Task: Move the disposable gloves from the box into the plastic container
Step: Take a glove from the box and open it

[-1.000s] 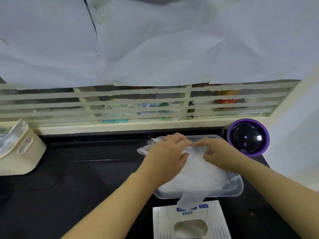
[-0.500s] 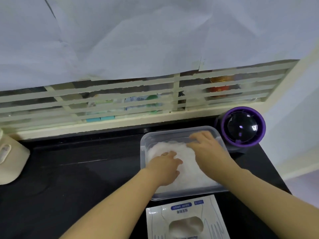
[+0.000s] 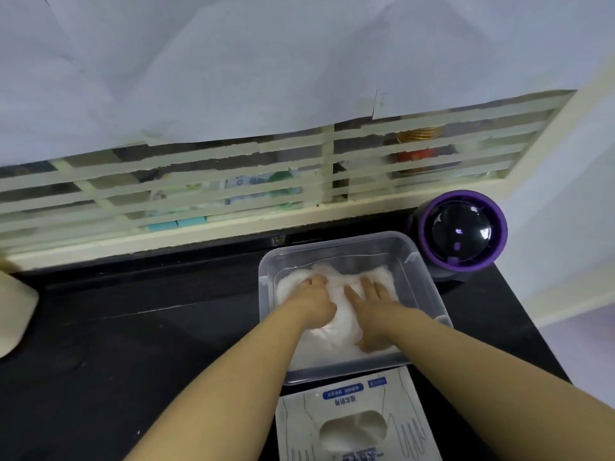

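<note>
Your two hands were inside the plastic container [image 3: 336, 243], palms down on the pile of disposable gloves [image 3: 339, 327] that filled its bottom. Your right hand [image 3: 372, 307] lay released, its fingers straight and spread, pressing flat on the pile. Your left hand [image 3: 314, 302] pressed beside it with its fingers bent down into the gloves; I cannot tell whether they were grasping any. The container stood on the black worktop [image 3: 149, 327], near its far right corner. The glove box [image 3: 299, 427] lay flat just in front of the container, with more white gloves showing through its oval opening. A round purple-rimmed device [image 3: 462, 234] sat just beside the container's far right corner. A beige tub [image 3: 13, 314] showed at the left edge.
</note>
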Demonstrator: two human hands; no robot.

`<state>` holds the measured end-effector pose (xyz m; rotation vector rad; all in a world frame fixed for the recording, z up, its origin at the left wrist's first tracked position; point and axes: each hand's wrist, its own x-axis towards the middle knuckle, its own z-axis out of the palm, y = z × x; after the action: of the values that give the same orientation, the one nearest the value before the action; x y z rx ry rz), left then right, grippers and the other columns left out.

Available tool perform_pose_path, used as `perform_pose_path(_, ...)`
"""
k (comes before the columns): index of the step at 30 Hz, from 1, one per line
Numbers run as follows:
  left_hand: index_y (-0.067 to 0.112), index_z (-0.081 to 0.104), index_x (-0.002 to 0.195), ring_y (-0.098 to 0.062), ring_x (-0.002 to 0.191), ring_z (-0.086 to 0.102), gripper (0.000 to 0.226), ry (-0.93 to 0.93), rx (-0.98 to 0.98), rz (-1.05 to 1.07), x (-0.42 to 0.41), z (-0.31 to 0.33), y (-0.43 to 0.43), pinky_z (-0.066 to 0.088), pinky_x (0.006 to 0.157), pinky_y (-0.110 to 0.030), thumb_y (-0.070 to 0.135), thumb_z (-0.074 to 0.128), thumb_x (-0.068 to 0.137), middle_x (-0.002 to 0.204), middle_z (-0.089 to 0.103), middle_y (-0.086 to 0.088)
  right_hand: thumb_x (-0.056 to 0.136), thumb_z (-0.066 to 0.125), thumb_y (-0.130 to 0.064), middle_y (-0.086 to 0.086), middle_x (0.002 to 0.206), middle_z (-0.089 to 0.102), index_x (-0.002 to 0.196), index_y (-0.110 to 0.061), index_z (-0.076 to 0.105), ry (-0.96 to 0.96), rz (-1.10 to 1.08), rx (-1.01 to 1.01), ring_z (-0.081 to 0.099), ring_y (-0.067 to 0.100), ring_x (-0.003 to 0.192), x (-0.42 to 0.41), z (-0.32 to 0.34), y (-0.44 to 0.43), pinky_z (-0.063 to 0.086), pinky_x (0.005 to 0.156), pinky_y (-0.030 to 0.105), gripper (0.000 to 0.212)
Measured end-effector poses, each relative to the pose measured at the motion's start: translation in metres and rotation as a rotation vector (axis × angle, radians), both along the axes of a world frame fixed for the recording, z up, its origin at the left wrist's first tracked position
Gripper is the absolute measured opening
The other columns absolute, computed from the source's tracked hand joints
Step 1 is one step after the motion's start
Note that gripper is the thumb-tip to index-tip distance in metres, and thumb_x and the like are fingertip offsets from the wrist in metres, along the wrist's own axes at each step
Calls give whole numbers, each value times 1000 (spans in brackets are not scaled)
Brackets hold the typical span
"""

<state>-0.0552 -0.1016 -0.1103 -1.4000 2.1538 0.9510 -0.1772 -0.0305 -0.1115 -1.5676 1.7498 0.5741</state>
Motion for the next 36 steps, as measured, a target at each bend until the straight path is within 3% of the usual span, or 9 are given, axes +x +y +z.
perform_pose_path(3,15,37,146,-26,128,47,51,-100,-161,-142,3,14,0,44,101,-34,27,44,98,141,48,-8,89,61,-43,11,158,-21,152,-20,-14,-40,-14,-49,-13,34,146,-4,15,2,12,118,51,101)
perform_pose_path(6,15,29,151,-24,136,38,50,64,-108,-194,15,34,9,33,109,-30,22,40,102,151,40,-7,91,59,-45,6,157,22,152,-22,20,-81,1,-268,25,27,142,-8,44,12,30,113,44,76)
perform_pose_path(10,23,47,140,-6,116,51,41,464,-311,-216,43,69,38,36,94,-15,13,42,101,134,55,5,94,57,-33,-11,113,63,120,-27,61,-244,42,-689,57,6,96,0,93,51,48,90,26,28)
perform_pose_path(14,22,64,117,-5,84,61,32,678,-521,-475,83,76,74,54,71,-23,11,44,94,108,65,8,97,50,-29,-10,109,63,117,-25,64,-325,350,-451,57,6,94,27,100,100,47,87,24,24)
perform_pose_path(18,20,69,97,-14,56,60,26,665,-576,-625,111,57,109,50,46,-28,19,45,86,91,66,9,97,44,-12,5,111,59,142,-29,41,-122,661,-338,59,28,96,34,48,115,44,72,36,48)
perform_pose_path(21,25,62,119,-16,93,63,32,483,-477,-601,122,34,130,55,77,-38,31,49,91,118,61,6,99,41,-19,10,107,58,144,-31,35,-73,757,-357,60,32,88,40,23,112,34,63,36,47)
perform_pose_path(24,31,26,150,-20,146,18,76,167,-335,-522,126,11,144,20,119,-39,53,60,86,161,14,0,101,36,-39,7,114,62,131,-23,51,-90,865,-404,60,30,99,45,14,106,39,72,34,37)
perform_pose_path(29,31,0,155,-19,149,-13,100,-12,-197,-424,123,7,149,2,122,-42,60,63,83,161,-19,5,99,42,-20,10,102,62,145,-27,28,35,979,-393,62,31,84,47,11,104,44,63,37,48)
perform_pose_path(36,33,-5,155,-22,149,-13,103,-106,-159,-390,113,13,153,6,121,-49,55,66,83,161,-20,4,100,43,-17,2,111,63,120,-17,56,24,855,-495,63,25,91,43,0,113,48,77,35,24)
